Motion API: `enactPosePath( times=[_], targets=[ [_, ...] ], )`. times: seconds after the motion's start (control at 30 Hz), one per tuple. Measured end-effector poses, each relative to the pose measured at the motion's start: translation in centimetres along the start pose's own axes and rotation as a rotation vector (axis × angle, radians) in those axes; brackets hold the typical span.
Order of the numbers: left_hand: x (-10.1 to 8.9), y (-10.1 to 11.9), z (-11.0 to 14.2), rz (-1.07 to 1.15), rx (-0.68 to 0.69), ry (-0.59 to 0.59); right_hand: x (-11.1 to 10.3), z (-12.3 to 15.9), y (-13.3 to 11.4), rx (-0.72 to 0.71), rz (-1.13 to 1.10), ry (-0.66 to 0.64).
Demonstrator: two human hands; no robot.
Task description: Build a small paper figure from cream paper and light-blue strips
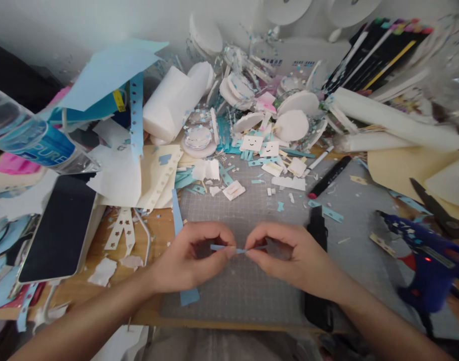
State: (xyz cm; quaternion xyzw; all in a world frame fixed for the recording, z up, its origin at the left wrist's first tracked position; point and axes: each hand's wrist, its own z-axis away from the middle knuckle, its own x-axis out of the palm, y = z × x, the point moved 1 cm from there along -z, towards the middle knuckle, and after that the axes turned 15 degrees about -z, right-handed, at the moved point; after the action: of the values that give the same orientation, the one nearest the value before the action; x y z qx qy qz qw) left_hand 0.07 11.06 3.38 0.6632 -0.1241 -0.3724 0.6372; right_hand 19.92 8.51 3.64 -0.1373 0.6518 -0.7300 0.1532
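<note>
Both my hands meet over the grey cutting mat (248, 210) near its front edge. My left hand (192, 258) and my right hand (289, 258) each pinch one end of a thin light-blue paper strip (237, 249) held between them just above the mat. The fingers of both hands are curled closed on it. A longer blue paper strip (179, 225) lies on the mat under my left hand. A black craft knife (318, 228) lies just behind my right hand.
A blue glue gun (421, 260) lies at the right, scissors (436, 208) behind it. A phone (58, 228) and a water bottle (30, 140) are at the left. White foam discs, small paper faces (260, 145), a black marker (329, 176) and paper scraps crowd the back.
</note>
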Motion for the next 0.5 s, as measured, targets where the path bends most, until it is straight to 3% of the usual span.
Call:
enactPosePath(
  times=[0.27,0.5],
  targets=[
    [0.42,-0.19,-0.03,-0.112,0.014,-0.044,0.31,0.08,0.59,-0.119,0.089,-0.019],
    [0.56,-0.62,-0.17,0.289,-0.181,-0.157,0.55,0.37,0.29,-0.37,0.174,0.008]
  ],
)
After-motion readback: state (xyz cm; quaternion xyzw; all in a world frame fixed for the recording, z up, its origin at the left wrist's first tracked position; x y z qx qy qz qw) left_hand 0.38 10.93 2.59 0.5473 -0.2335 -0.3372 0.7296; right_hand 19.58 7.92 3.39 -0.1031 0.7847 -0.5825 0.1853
